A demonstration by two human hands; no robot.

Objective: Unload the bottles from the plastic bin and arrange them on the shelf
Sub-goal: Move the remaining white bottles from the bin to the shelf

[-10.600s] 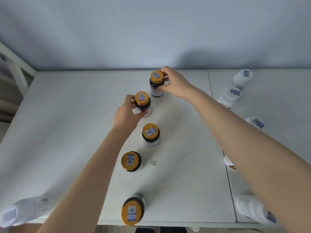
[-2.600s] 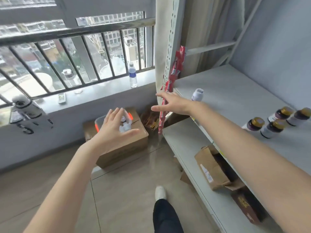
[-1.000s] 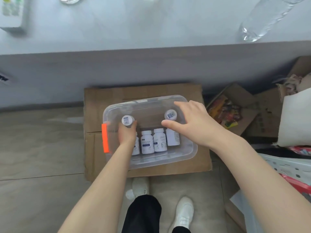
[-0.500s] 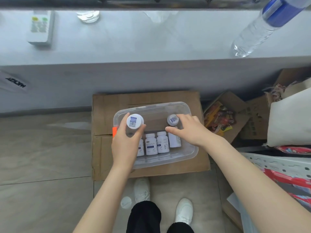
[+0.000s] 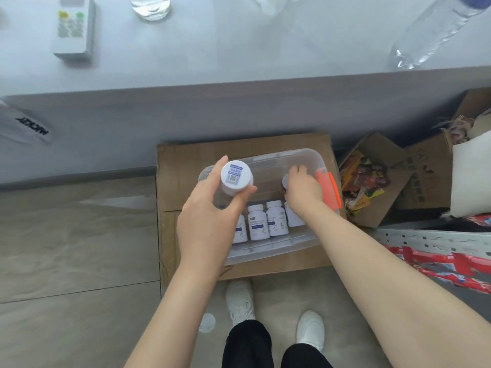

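Clear plastic bin (image 5: 305, 155) sits on a flattened cardboard box (image 5: 183, 166) on the tiled floor (image 5: 74, 235), at centre of view. Orange latch handle (image 5: 328, 191) on the bin's 3 o'clock end.

Left hand (image 5: 210, 211) is over the bin's 9 o'clock end, fingers wrapped round a white bottle (image 5: 236, 176) held upright, raised above the bin rim. Its cap faces the camera and carries a blue-and-white barcode sticker. Grip closed on the bottle body; thumb on the 3 o'clock side of it.

Right hand (image 5: 303, 188) is inside the bin toward its 3 o'clock end, fingers curled down over the top of another white bottle (image 5: 285, 180). Only a sliver of that cap shows at the hand's 9 o'clock edge. Cannot tell whether the fingers have actually clamped it.

Row of white bottles with blue labels (image 5: 261, 221) lies on the bin floor, between the two hands, caps pointing to 12 o'clock. At least four, touching side by side; the outer ones partly hidden by the hands.

Around: grey ledge (image 5: 239, 49) at 12 o'clock, with a white remote control (image 5: 73, 25) at 11 o'clock and a clear water bottle (image 5: 430, 30) at 1 o'clock. Open cartons with coloured packets (image 5: 364, 179) at 3 o'clock. Person's white shoes (image 5: 240, 301) at 6 o'clock.
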